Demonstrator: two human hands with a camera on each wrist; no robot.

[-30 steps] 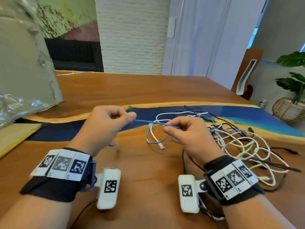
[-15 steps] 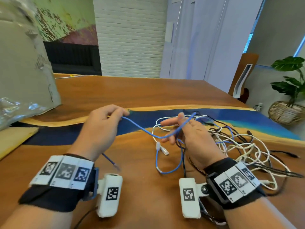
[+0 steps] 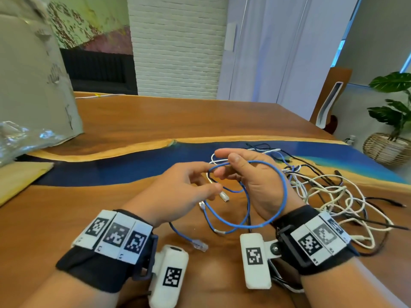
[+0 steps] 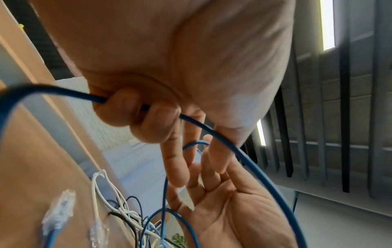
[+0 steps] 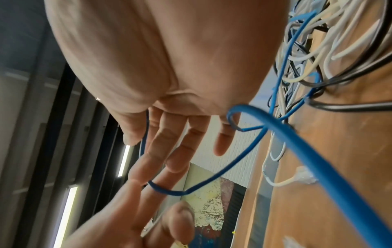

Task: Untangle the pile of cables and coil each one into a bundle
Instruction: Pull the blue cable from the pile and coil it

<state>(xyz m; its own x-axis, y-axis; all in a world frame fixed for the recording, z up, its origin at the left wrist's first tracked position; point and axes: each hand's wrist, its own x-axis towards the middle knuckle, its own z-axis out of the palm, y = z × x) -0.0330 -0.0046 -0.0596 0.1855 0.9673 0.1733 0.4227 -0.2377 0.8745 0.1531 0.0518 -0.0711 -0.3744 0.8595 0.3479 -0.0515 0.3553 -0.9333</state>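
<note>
A thin blue network cable (image 3: pixel 283 181) runs in a loop round my right hand (image 3: pixel 219 164), which stands on edge above the table with its fingers nearly straight and its palm (image 4: pixel 233 209) facing left. My left hand (image 3: pixel 209 177) is close beside it. In the left wrist view its ring and little fingers (image 4: pixel 135 114) curl round the blue cable (image 4: pixel 244 156), and its index finger points at the right palm. One clear plug (image 3: pixel 200 244) of the cable lies on the wood near my left wrist. The tangled pile of white, black and blue cables (image 3: pixel 333 192) lies just right of my right hand.
The wooden table (image 3: pixel 155 121) has a blue resin band across it. A large grey bag (image 3: pixel 33 85), crumpled clear plastic (image 3: pixel 22 138) and a pale board (image 3: pixel 20 176) sit at the left. A chair (image 3: pixel 331 101) and a potted plant in a basket (image 3: pixel 387 150) stand beyond the right edge.
My right hand has turned upright with its fingers spread, and the blue cable now forms a full loop round it. My left hand has moved right, bringing the cable up to it.
</note>
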